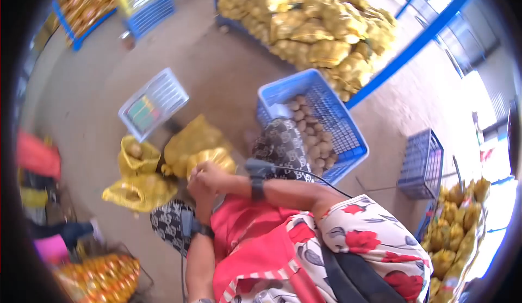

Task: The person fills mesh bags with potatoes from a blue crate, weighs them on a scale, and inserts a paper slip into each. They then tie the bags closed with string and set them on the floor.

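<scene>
My right hand (213,176) and my left hand (200,188) meet in front of my lap, fingers closed and pressed together at the near edge of a yellow mesh bag (198,142). The bag looks filled and rests on the floor; what exactly the fingertips pinch is partly hidden by the hands. To the left stand an open yellow mesh bag (142,167) with a potato (134,150) at its mouth, and another yellow mesh bag (144,192). By my right knee, a blue plastic crate (348,126) holds several loose potatoes (314,134).
A white basket (176,88) with green items sits ahead on the floor. Filled yellow mesh bags (310,26) are piled beyond, beside a blue post (413,45). An empty-looking crate (421,164) and more bags (454,227) are right. A person's sleeve (65,235) shows left.
</scene>
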`<state>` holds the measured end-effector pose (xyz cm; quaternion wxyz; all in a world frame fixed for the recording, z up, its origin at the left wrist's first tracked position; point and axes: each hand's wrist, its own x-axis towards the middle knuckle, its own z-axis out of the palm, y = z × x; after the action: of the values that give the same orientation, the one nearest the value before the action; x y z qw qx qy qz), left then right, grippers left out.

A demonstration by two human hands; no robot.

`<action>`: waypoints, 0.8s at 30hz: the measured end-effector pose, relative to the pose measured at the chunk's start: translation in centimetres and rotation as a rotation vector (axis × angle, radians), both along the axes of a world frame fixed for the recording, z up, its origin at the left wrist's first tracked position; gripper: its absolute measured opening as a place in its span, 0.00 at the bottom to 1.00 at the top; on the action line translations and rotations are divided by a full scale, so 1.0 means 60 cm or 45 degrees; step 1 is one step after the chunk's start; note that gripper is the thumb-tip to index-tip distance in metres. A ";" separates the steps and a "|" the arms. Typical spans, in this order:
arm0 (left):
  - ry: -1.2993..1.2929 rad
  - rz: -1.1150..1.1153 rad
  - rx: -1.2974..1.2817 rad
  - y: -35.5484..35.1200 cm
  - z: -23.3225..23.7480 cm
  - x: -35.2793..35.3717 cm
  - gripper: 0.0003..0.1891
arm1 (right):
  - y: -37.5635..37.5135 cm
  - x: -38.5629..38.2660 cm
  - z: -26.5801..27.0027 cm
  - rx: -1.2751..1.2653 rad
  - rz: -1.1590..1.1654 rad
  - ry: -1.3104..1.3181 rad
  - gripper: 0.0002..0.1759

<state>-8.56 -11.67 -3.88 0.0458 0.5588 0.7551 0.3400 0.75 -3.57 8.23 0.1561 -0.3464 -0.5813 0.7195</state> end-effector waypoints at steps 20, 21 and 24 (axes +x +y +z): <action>-2.161 0.642 -0.076 0.011 0.051 0.014 0.02 | 0.037 0.023 -0.135 0.393 0.114 0.146 0.10; -2.099 0.523 -0.110 0.006 -0.001 -0.006 0.01 | 0.037 0.020 -0.162 0.926 0.168 0.211 0.13; -1.894 0.514 -0.016 0.008 0.019 0.012 0.01 | 0.078 0.023 -0.221 0.647 0.049 -0.133 0.19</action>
<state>-7.86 -11.16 -2.73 0.4816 0.0343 0.6147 0.6237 2.10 1.10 -5.03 0.1941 -0.3217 -0.7571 0.5344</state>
